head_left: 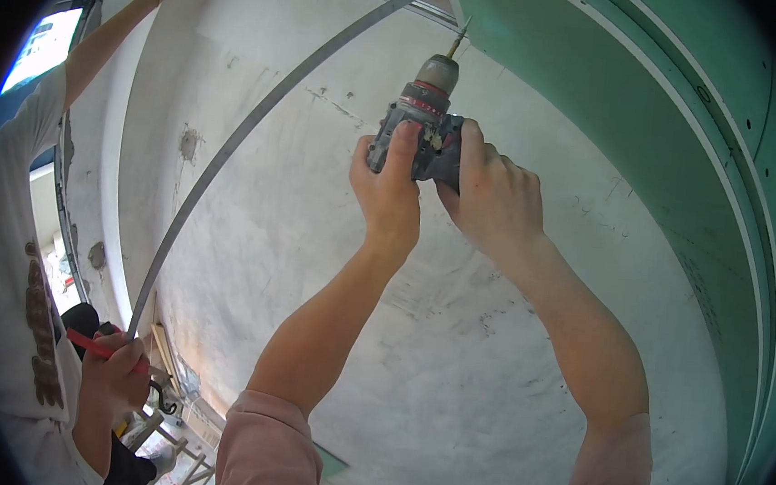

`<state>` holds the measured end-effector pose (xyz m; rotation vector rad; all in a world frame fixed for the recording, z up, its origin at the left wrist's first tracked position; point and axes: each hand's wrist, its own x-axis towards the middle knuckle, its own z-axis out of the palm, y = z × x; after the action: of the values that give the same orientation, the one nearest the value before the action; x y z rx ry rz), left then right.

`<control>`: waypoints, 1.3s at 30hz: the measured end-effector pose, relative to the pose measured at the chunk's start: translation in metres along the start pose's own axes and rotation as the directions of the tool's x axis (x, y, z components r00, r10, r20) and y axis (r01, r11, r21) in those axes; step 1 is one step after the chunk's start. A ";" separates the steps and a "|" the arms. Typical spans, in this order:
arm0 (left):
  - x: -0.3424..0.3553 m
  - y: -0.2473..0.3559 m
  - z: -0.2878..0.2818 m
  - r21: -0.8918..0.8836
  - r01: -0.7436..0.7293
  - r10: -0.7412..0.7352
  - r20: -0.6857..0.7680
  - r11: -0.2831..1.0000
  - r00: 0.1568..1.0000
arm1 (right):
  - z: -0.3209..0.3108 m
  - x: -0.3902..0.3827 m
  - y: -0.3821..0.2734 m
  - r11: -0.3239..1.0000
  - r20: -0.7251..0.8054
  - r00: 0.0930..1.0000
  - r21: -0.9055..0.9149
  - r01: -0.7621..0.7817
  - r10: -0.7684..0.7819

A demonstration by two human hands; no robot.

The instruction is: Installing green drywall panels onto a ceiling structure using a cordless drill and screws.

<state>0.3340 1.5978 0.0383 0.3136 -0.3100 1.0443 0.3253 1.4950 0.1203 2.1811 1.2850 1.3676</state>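
Note:
A grey and black cordless drill (419,108) with a red ring is held up in both my hands. My left hand (388,183) wraps the drill's body from the left, its thumb along the side. From the right, my right hand (504,192) closes around the dark part of the drill. The slim brass-coloured bit (458,44) points upward, near the lower edge of a green board (548,64); I cannot tell whether its tip touches anything.
A co-worker in a white shirt (7,213) stands at the left, one arm raised. The co-worker's lower hand (113,371) holds a red item beside a long grey strip (232,144), which curves up to the ceiling edge. Behind is a rough plastered wall (452,357); a ladder-like frame (192,473) stands below.

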 end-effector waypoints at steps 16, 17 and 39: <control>0.016 -0.007 -0.003 0.053 -0.019 0.018 0.010 0.998 1.000 | 0.012 0.010 0.006 0.997 -0.061 0.995 -0.038 0.073 -0.075; 0.016 -0.006 -0.003 0.061 -0.015 0.015 0.002 0.998 1.000 | 0.010 0.010 0.004 1.000 -0.017 1.000 -0.008 0.024 -0.025; 0.017 0.010 0.007 0.142 -0.031 0.037 -0.040 0.989 0.999 | -0.004 0.018 -0.005 0.998 0.056 0.998 -0.066 0.014 -0.011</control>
<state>0.3328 1.6128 0.0524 0.4145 -0.2040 1.1078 0.3225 1.5108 0.1301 2.1478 1.2141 1.3165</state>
